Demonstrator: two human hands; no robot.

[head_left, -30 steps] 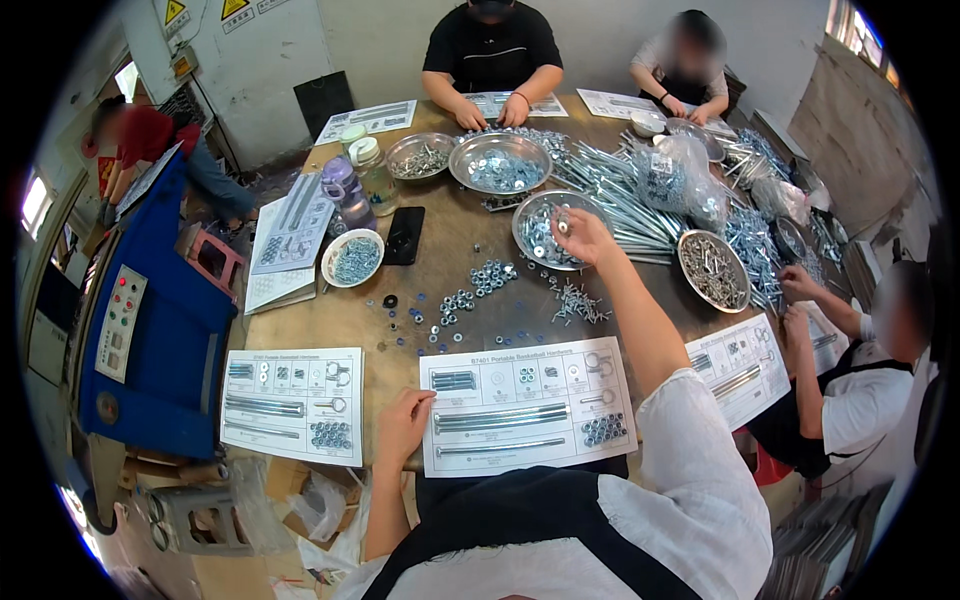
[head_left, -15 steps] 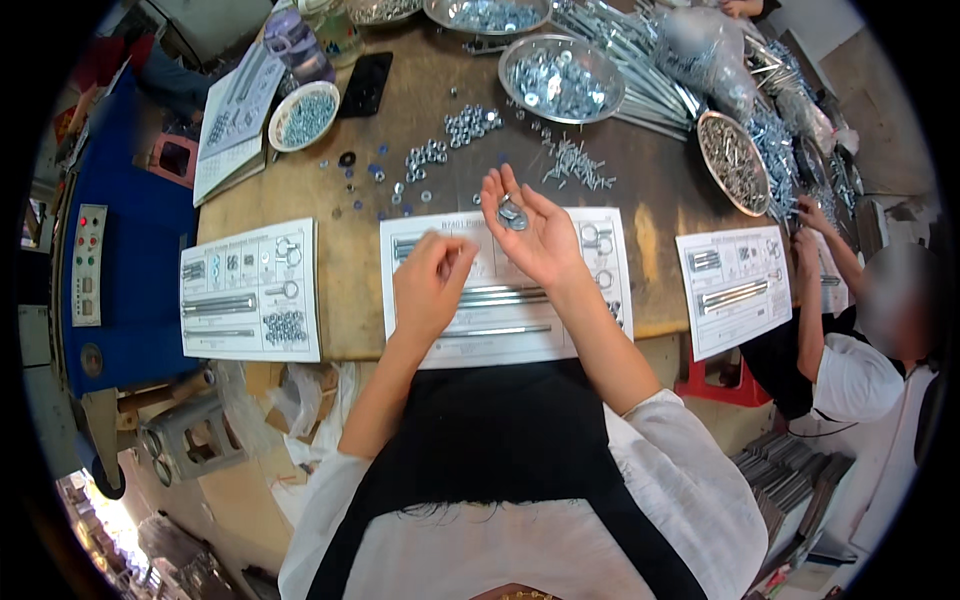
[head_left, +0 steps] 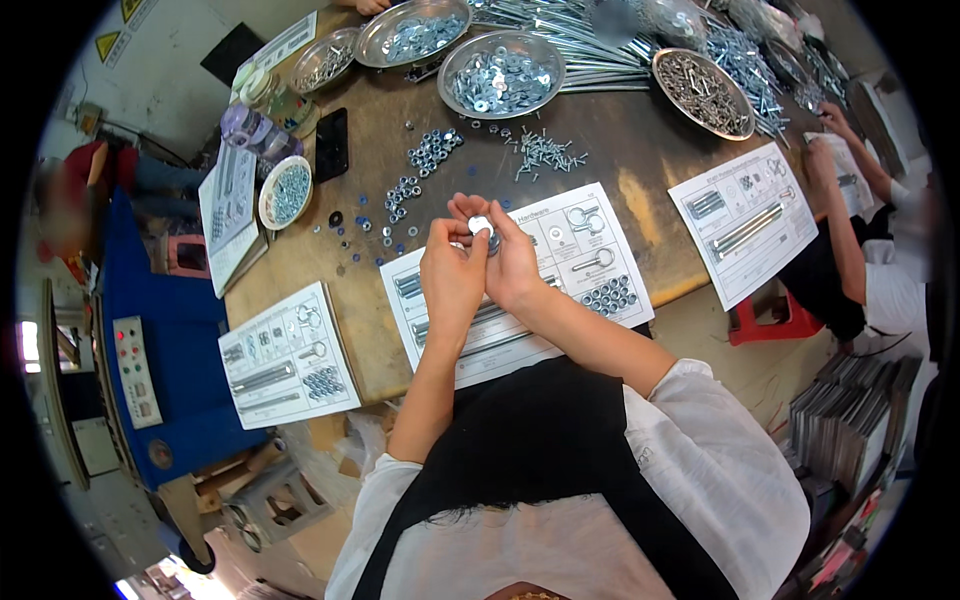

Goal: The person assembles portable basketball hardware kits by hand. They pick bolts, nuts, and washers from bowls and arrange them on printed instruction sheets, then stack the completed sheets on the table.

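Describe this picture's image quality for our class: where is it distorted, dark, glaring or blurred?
Head view: corners black, the blue machine seemingly bowed toward the left rim; head view: light glinting off the steel bowl of washers; head view: left hand and right hand fairly sharp, but the head of the person in dark red blurred.

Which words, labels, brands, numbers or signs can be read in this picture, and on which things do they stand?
Central white rectangular paper sheet: dark heading, partly hidden, partly legible; I do not copy its wording. Captions too small.
White paper sheet at left: print too small.
White paper sheet at right: print too small.
Yellow triangular wall sign: nearby lettering too blurred.
Pale rectangular control panel on the blue machine: any labels too small.
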